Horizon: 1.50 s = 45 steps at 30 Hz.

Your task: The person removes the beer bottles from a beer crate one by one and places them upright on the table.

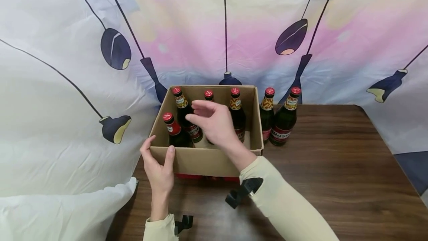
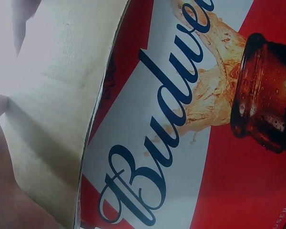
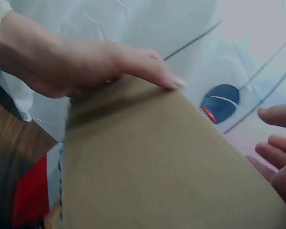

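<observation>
Head view is showing my left hand [image 1: 159, 174] gripping the near left corner of an open-topped brown cardboard box [image 1: 200, 161], seemingly to steady it. Above it my right hand [image 1: 217, 124] is hovering, holding nothing, thumb and curved fingers apart; four dark glass bottles with red caps [image 1: 180, 138] are standing inside, two matching bottles [image 1: 282, 125] just beside it, likely for easy reach.

Six visible bottles [image 1: 282, 125], one cardboard box [image 1: 204, 161], two hands [image 1: 215, 124], one table [image 1: 334, 159]
</observation>
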Tool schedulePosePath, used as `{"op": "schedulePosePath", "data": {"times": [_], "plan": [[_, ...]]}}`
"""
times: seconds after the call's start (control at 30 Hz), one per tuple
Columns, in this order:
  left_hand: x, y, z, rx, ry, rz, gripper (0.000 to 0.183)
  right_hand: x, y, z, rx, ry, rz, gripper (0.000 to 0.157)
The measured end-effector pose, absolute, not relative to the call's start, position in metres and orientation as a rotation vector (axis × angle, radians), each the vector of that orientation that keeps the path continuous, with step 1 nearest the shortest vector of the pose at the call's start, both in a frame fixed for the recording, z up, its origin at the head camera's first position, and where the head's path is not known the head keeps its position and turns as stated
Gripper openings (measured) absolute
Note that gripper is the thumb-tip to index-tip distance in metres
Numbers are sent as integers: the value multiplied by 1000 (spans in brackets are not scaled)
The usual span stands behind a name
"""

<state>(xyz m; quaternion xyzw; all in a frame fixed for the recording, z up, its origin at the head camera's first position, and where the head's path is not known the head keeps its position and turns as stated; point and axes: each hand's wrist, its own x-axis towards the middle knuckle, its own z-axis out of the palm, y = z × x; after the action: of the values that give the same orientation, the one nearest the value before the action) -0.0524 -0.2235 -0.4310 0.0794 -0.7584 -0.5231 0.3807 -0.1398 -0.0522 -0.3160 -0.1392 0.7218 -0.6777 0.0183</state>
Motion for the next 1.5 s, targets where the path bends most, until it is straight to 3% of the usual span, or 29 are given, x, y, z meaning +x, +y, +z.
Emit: {"op": "schedulePosePath", "data": {"times": [0.5, 0.83, 1.0, 1.27, 1.5], "plan": [[-53, -222, -431, 207, -1902, -1366, 62, -147, -104, -316, -451, 2522, -1528, 46], [-52, -219, -430, 217, -1899, -1370, 62, -158, -124, -320, -473, 2589, -1263, 32], [-52, -223, -428, 204, -1898, -1356, 63, -157, -126, -320, -488, 2606, -1284, 31], [-57, -220, -428, 188, -1901, -1354, 63, -156, -110, -314, -408, 2548, -1483, 47], [-53, -222, -430, 211, -1889, -1355, 62, -147, -93, -308, -502, 2362, -1808, 40]]}}
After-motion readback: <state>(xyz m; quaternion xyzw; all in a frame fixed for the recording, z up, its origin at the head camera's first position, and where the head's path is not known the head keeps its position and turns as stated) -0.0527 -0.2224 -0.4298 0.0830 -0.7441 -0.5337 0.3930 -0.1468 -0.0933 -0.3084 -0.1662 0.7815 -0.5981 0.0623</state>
